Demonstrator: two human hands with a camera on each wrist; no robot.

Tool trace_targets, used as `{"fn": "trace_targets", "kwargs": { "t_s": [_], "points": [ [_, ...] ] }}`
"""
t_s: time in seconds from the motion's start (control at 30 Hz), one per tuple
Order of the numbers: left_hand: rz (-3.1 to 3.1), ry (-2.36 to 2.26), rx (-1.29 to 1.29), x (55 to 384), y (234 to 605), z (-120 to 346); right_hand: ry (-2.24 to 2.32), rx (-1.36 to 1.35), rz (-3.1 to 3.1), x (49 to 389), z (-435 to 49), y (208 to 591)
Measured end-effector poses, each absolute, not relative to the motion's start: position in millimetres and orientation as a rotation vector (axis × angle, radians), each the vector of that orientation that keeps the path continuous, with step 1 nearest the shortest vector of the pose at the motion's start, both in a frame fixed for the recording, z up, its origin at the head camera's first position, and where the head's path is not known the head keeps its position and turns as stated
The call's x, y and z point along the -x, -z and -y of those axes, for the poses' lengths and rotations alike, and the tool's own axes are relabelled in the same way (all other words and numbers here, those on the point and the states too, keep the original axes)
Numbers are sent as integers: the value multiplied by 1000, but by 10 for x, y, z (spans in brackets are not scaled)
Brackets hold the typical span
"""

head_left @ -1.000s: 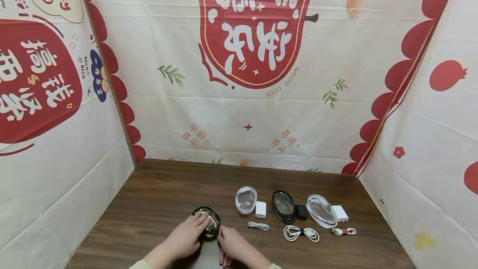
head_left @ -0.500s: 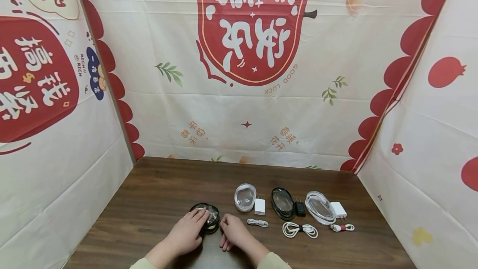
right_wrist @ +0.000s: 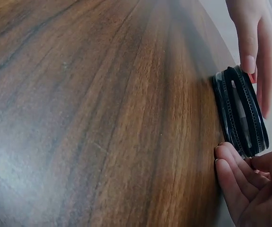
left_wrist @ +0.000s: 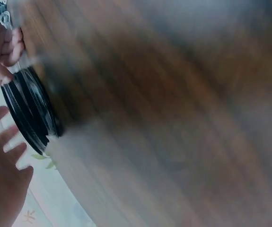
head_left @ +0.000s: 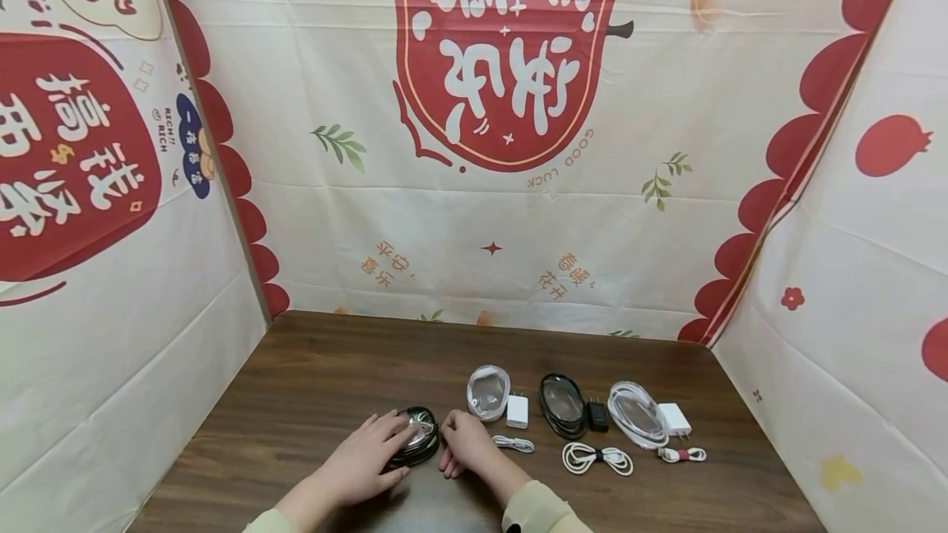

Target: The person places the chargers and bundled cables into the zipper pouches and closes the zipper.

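Observation:
A round black zip case [head_left: 420, 456] with a clear top lies on the table, left of the middle. My left hand [head_left: 361, 461] reaches over it with fairly straight fingers resting on its top, the thumb apart on the near side. At the case's right edge my right hand [head_left: 470, 442] has curled fingers, and thumb and index finger pinch at the zipper; the pull is hidden beneath them. In the right wrist view the black case [right_wrist: 234, 127] shows parted zipper teeth on its side, with something whitish in the gap.
To the right on the brown table [head_left: 333, 352] lie a white-rimmed clear pouch [head_left: 472, 401], a black pouch [head_left: 546, 418] and a white pouch [head_left: 629, 426]. Chargers and coiled cables, such as a white cable [head_left: 577, 459], lie beside them. Printed cloth [head_left: 444, 220] walls stand behind and at the sides.
My right hand has slid along the case's right edge, away from my body. The case has turned slightly under my left hand, whose thumb has spread from it.

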State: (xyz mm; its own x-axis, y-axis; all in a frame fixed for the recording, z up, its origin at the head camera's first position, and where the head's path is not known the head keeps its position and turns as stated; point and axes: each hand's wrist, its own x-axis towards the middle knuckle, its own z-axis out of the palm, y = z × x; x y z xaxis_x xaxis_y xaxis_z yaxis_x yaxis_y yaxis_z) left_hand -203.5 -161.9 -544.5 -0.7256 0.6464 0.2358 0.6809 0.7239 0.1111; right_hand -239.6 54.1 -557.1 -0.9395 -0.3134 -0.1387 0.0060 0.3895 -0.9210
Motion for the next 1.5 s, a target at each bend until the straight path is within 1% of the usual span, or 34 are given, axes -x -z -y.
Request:
{"fn": "trace_targets", "kwargs": {
  "t_s": [0.17,0.4,0.7,1.0,1.37,1.5],
  "points": [
    [2882,313,1151,2114,5415,1635,1554,275,-2361,2401,-543,5575],
    [2969,376,1123,2120,5449,1641,1487,309,-2386,2398,-558,5569],
    [2992,383,1119,2109,5392,1602,1365,383,-2468,2391,-612,5527],
    [2965,398,1096,2106,5449,1591,1282,443,-2513,2255,-627,5470],
    [2892,377,1109,2109,5527,1582,1249,516,-2475,2095,-503,5429],
    [2867,330,1090,2123,5591,1569,1267,486,-2484,2062,-476,5447]
  ]
}}
